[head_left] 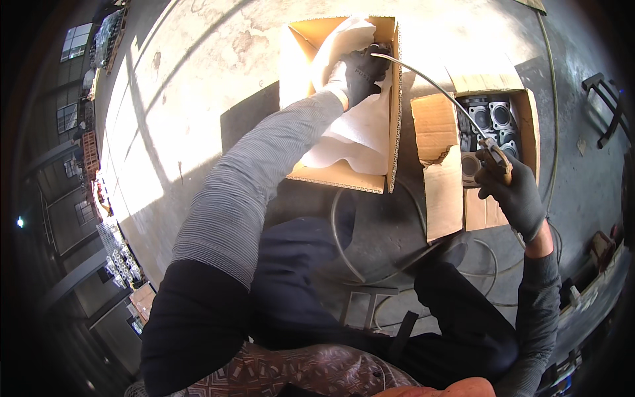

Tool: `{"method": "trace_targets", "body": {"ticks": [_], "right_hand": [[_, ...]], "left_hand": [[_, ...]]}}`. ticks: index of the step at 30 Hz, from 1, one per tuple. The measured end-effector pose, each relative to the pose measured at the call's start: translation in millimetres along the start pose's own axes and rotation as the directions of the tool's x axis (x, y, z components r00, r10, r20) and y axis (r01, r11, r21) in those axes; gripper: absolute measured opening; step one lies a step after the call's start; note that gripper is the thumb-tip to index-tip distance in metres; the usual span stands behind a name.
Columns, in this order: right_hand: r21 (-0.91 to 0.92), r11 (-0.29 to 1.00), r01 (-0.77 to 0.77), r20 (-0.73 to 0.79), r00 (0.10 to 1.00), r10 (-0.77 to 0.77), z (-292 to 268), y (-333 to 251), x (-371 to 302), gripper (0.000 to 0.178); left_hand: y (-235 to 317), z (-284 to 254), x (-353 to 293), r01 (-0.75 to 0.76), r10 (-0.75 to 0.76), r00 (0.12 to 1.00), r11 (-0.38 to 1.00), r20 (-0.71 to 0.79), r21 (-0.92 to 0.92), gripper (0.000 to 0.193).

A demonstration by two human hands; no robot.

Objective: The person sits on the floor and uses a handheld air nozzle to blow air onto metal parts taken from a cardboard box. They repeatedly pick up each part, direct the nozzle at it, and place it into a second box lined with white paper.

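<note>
My right hand (514, 197), in a dark glove, is closed round an air blow gun (496, 161). Its long thin curved nozzle (430, 81) reaches up and left, the tip ending beside my left hand (360, 76). That hand, also gloved, is over the far part of an open cardboard box (340, 177) lined with white foam sheet (360, 132). Its fingers are curled round something dark that they mostly hide. In a second open cardboard box (532, 132), on the right, sit several grey metal parts with round bores and square flanges (501, 116).
A hose (548, 79) runs along the floor on the right, and more hose loops (340, 231) lie near my legs. A black metal frame (605, 106) stands at the far right. Torn flaps (442, 192) spread from the second box. Bright sunlight falls on the concrete floor (192, 86).
</note>
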State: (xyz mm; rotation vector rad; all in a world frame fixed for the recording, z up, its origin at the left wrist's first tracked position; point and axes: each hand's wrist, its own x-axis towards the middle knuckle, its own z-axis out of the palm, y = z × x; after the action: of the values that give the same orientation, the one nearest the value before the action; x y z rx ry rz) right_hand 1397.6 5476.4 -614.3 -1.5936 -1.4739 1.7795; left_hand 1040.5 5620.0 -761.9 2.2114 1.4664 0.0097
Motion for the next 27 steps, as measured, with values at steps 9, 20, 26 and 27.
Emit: {"method": "trace_targets", "body": {"ticks": [9, 20, 26, 27], "right_hand": [[0.008, 1.0, -0.013, -0.027, 1.0, 0.014, -0.7, 3.9, -6.8, 0.034], [0.106, 0.993, -0.059, -0.014, 0.998, 0.061, -24.6, 5.4, -33.1, 0.042], [0.124, 0.986, -0.112, -0.182, 0.974, 0.134, -67.8, 20.1, -112.9, 0.045], [0.123, 0.981, -0.152, -0.209, 0.962, 0.176, -74.4, 25.7, -134.0, 0.045]], "left_hand": [[-25.8, 15.1, 9.2, -0.069, 0.115, 0.987, 0.934, -0.112, 0.35, 0.024], [-44.7, 16.5, 11.9, -0.032, 0.037, 0.999, 0.982, 0.023, -0.184, 0.038], [-24.2, -9.6, -22.8, 0.114, -0.124, 0.987, 0.988, 0.1, 0.108, 0.065], [-14.1, -17.2, -31.0, 0.053, -0.053, 0.999, 0.998, -0.007, 0.019, 0.057]]}}
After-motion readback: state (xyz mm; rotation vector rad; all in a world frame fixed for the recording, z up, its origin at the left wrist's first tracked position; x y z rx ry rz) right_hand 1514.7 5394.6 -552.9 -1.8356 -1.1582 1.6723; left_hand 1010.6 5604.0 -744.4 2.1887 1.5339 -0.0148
